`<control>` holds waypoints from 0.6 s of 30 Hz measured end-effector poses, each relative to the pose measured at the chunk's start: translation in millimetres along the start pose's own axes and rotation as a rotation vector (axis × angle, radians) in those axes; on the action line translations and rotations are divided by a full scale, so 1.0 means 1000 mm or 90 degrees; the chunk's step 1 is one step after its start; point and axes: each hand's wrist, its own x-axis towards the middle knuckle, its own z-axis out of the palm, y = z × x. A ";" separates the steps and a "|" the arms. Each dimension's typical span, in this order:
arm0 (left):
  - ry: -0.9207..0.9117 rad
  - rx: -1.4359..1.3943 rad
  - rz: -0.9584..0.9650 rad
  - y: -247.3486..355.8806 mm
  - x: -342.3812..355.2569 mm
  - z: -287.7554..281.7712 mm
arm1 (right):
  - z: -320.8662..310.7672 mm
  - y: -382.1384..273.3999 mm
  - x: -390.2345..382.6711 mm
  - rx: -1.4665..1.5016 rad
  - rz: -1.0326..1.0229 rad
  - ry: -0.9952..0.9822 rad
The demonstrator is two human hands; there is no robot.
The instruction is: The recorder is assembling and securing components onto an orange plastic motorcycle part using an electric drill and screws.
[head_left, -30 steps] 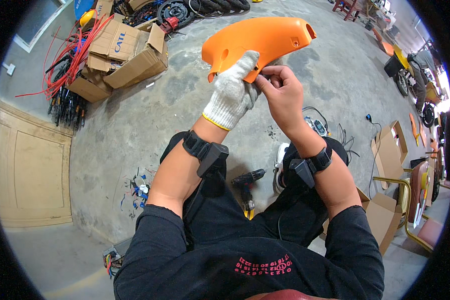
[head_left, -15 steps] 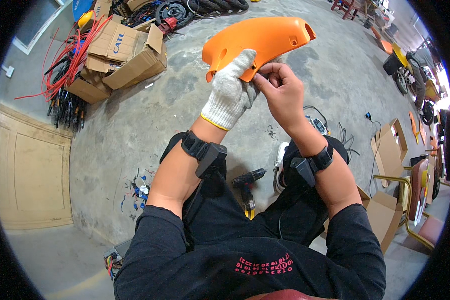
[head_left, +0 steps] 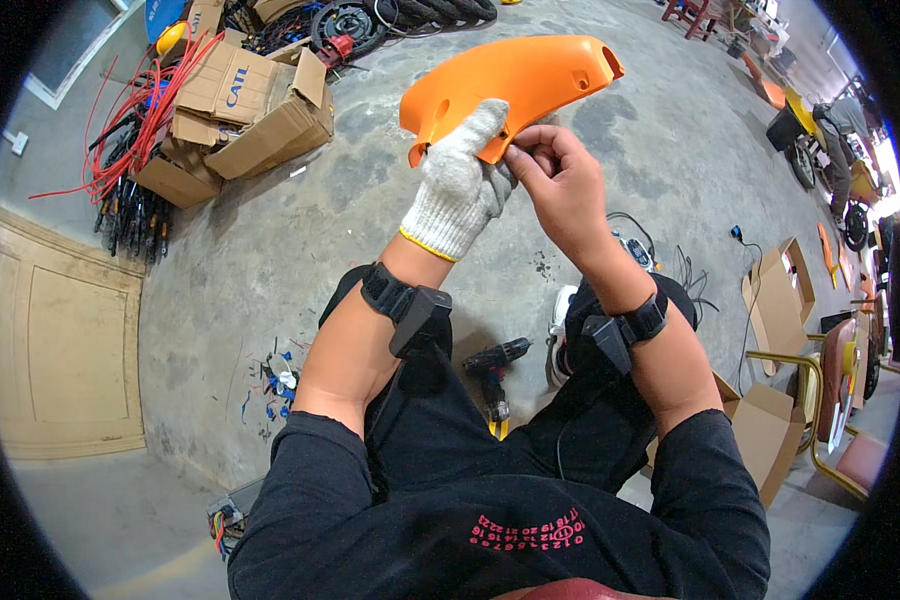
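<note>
orange shell [head_left: 515,75] — in left hand [head_left: 457,178], just beyond right hand [head_left: 567,182]

Gloved left fingers [head_left: 496,190] gripping orange shell [head_left: 500,80], right fingers [head_left: 560,142] at its edge

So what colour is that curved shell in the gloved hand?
The curved shell is bright orange; it shows best in the head view.
</note>
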 end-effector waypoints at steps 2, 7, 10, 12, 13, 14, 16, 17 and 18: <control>0.002 0.001 0.002 0.000 0.000 0.000 | -0.001 -0.001 0.000 0.004 0.002 0.000; 0.019 -0.006 -0.020 0.002 -0.002 0.004 | -0.007 -0.002 0.006 0.105 0.027 -0.022; 0.038 -0.056 0.008 0.003 -0.004 0.008 | -0.023 -0.013 0.011 0.332 0.297 -0.027; 0.024 -0.034 0.007 0.003 0.000 0.003 | -0.033 -0.010 0.016 0.515 0.405 -0.107; 0.027 -0.035 0.009 0.003 0.000 0.001 | -0.036 -0.016 0.016 0.516 0.423 -0.125; 0.051 -0.030 0.019 0.003 0.000 0.000 | -0.035 -0.016 0.015 0.515 0.425 -0.128; 0.071 -0.029 0.026 0.001 0.004 -0.001 | -0.038 -0.016 0.014 0.507 0.483 -0.127; 0.093 -0.064 0.007 0.001 0.007 -0.002 | -0.039 -0.004 0.015 0.505 0.484 -0.126; 0.111 -0.099 -0.014 0.000 0.009 -0.002 | -0.042 0.016 0.016 0.526 0.523 -0.143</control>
